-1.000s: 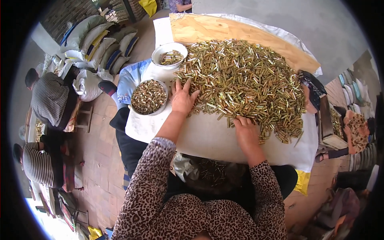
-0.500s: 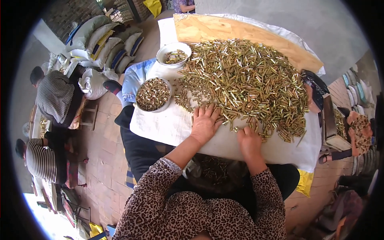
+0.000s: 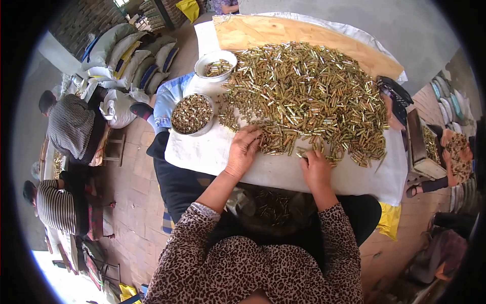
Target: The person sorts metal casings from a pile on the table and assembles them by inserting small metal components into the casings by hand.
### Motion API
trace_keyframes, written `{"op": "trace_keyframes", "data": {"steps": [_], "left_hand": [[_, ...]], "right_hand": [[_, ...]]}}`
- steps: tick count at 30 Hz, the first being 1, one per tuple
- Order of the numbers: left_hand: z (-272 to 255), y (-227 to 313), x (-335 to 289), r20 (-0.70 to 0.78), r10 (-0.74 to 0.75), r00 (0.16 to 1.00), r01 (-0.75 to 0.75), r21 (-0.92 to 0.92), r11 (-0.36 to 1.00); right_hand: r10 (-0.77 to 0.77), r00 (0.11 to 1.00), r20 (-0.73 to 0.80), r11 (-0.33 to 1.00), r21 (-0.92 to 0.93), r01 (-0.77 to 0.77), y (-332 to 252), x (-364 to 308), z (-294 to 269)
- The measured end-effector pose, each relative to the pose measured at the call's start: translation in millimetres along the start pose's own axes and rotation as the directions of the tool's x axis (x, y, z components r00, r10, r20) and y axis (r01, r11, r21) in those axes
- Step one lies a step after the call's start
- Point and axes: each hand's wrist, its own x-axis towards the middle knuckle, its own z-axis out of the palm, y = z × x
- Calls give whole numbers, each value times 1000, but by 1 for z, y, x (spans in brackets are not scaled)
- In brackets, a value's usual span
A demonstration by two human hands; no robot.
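Pile of brass-coloured tubes [image 3: 309, 96] rests on white cloth [image 3: 197, 154], at one o'clock from the person. Left hand [image 3: 244, 147] touches its edge at eight o'clock, fingers bent, close together; anything gripped cannot be told. Right hand [image 3: 316, 169] sits at its six o'clock, fingers curled narrow; whether a tube is held cannot be told. From the left hand, bowl of small pieces [image 3: 202, 130] stands at ten o'clock, white bowl [image 3: 217, 79] at eleven

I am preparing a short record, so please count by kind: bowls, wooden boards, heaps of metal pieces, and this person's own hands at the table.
Bowls: 2 (far bowl, near bowl)
Wooden board: 1
Heap of metal pieces: 1 (pieces too many to count)
Hands: 2 (left hand, right hand)
Total: 6
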Motion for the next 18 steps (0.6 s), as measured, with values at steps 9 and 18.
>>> {"op": "trace_keyframes", "data": {"steps": [9,18], "left_hand": [[38,-2,0,379,311,872,-474,489,733],[20,-39,49,31,65,997,-70,632,772]], "right_hand": [[28,999,44,989,146,-34,-6,-23,-16],[66,997,-37,932,359,-48,-4,-22,4]]}}
